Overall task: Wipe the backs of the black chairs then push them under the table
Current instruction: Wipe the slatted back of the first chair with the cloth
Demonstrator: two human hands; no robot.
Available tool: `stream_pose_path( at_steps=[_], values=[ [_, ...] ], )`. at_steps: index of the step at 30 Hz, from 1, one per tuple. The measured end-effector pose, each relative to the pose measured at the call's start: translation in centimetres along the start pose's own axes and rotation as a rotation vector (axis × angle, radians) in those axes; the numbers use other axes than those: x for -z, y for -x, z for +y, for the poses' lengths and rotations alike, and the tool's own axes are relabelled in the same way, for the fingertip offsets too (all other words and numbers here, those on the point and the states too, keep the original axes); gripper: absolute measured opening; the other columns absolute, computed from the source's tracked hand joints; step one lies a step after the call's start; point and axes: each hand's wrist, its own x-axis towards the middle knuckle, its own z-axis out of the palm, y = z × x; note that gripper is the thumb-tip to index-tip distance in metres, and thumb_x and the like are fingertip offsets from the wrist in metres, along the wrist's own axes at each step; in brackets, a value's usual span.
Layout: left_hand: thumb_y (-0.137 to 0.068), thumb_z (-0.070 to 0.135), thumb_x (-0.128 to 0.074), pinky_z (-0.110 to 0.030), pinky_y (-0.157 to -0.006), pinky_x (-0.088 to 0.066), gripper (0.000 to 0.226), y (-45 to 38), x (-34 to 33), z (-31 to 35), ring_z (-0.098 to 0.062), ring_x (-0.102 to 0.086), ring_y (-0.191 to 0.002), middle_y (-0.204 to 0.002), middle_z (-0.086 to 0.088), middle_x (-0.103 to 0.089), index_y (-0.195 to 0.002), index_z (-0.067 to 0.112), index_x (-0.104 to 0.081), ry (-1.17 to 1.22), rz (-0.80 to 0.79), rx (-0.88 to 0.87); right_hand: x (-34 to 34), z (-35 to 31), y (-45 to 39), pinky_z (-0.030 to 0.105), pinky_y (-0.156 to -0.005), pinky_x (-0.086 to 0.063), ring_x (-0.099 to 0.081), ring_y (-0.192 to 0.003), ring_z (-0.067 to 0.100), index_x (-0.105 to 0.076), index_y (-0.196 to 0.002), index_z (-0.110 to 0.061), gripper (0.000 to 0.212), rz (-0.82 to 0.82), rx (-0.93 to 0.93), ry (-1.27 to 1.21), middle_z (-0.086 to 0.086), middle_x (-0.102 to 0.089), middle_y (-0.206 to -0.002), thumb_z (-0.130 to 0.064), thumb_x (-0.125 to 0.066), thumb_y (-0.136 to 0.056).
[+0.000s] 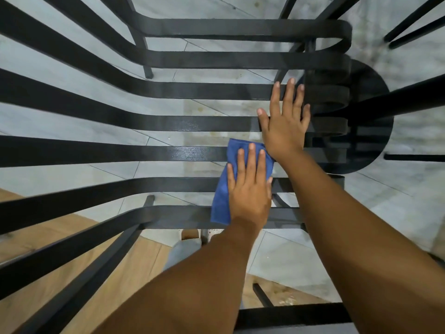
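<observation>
Now the left hand (249,189) presses flat a blue cloth (222,189) on the chair (120,153) slats, its grip open. Just beyond it, the right hand (285,126) lies open on the slats.

The left hand (249,189) lies flat on a folded blue microfibre cloth (222,189), pressing it onto the slats of the black slatted metal chair (120,121). The right hand (285,126) rests spread on slats just beyond and right of it. Below the slats lies the pale tiled floor (72,172).
</observation>
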Motion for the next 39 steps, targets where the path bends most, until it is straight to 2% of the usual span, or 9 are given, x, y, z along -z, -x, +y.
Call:
stream_pose_path(
  at_steps=[6,10,14,19,23,29,32,36,39],
  values=[
    [-0.092,0.04,-0.026,-0.05,-0.109,-0.018,0.058,0.7,0.5,-5.2,-0.027,-0.018,-0.139,-0.151,-0.009,-0.03,-0.144,0.017,-0.022,-0.035,-0.019,-0.048,0.1,0.1,0.0,0.045,-0.114,0.005,0.013,-0.144,0.026,0.005,-0.15,-0.021,0.06,-0.015,0.002,-0.013,0.008,0.012,-0.157,-0.047,-0.016,-0.1],
    [-0.097,0.046,-0.012,-0.05,-0.112,-0.01,0.062,0.8,1.7,-9.6,-0.032,-0.011,-0.143,-0.155,-0.012,-0.016,-0.149,0.012,-0.014,-0.063,-0.007,0.124,0.9,0.5,-0.1,0.047,-0.114,0.008,0.016,-0.144,0.027,0.005,-0.15,-0.021,0.059,-0.076,0.041,-0.07,0.009,0.015,-0.157,-0.043,-0.019,-0.101],
    [-0.091,0.049,-0.012,-0.049,-0.112,0.006,0.068,-0.4,2.6,-5.4,-0.033,-0.001,-0.144,-0.157,-0.011,-0.007,-0.149,0.013,-0.01,0.118,-0.031,0.314,1.7,0.0,2.0,0.047,-0.113,0.011,0.011,-0.145,0.025,-0.007,-0.151,-0.021,0.055,-0.044,0.082,-0.171,0.007,0.004,-0.158,-0.035,-0.027,-0.102],
    [-0.089,0.027,-0.023,-0.043,-0.114,0.004,0.061,-1.1,4.5,-6.4,-0.019,-0.005,-0.143,-0.155,-0.01,-0.013,-0.146,0.006,-0.022,0.514,-0.037,0.173,-0.1,-3.4,7.7,0.046,-0.11,-0.009,-0.026,-0.141,0.029,-0.041,-0.141,-0.011,0.055,0.089,0.32,-0.213,0.013,-0.033,-0.15,-0.035,-0.031,-0.093],
    [-0.088,0.014,-0.026,-0.039,-0.113,0.006,0.057,-1.2,6.2,-12.2,-0.028,-0.011,-0.144,-0.153,-0.012,-0.023,-0.143,0.003,-0.029,0.375,0.039,0.178,-2.9,-6.7,10.0,0.047,-0.11,-0.014,-0.034,-0.137,0.029,-0.042,-0.14,-0.008,0.071,-0.006,0.609,0.122,0.012,-0.038,-0.147,-0.052,-0.037,-0.084],
    [-0.098,0.013,-0.031,-0.04,-0.116,-0.002,0.046,-0.6,5.4,-13.6,-0.029,-0.009,-0.144,-0.152,-0.014,-0.024,-0.143,0.003,-0.03,0.364,-0.056,0.074,-3.8,-9.7,10.6,0.053,-0.114,0.0,-0.012,-0.144,0.032,-0.006,-0.146,-0.018,0.097,-0.109,0.489,0.202,0.01,-0.015,-0.156,-0.071,-0.049,-0.077],
    [-0.094,0.022,-0.038,-0.049,-0.11,-0.023,0.045,-0.4,4.4,-12.9,-0.035,-0.028,-0.131,-0.138,-0.021,-0.036,-0.135,0.003,-0.04,0.252,-0.007,-0.095,-3.4,-5.8,9.9,0.05,-0.109,0.018,0.006,-0.145,0.03,0.015,-0.142,-0.02,0.103,-0.155,0.522,0.173,0.007,0.005,-0.158,-0.066,-0.053,-0.079],
    [-0.091,0.037,-0.04,-0.051,-0.108,-0.023,0.047,-0.1,2.7,-12.3,-0.031,-0.035,-0.12,-0.121,-0.01,-0.034,-0.13,0.01,-0.04,0.083,0.04,-0.223,-2.1,-0.4,9.9,0.055,-0.108,-0.011,-0.027,-0.139,0.034,-0.016,-0.148,-0.013,0.117,-0.107,0.415,0.175,0.013,-0.03,-0.151,-0.065,-0.072,-0.059],
    [-0.089,0.045,-0.041,-0.046,-0.1,-0.026,0.047,-0.1,2.4,-13.3,-0.03,-0.038,-0.11,-0.115,-0.01,-0.036,-0.125,0.015,-0.042,0.017,0.081,-0.362,-2.0,1.1,9.9,0.053,-0.11,-0.003,-0.018,-0.142,0.035,-0.012,-0.148,-0.012,0.116,-0.095,0.389,0.157,0.014,-0.023,-0.154,-0.058,-0.075,-0.061]
  ],
)
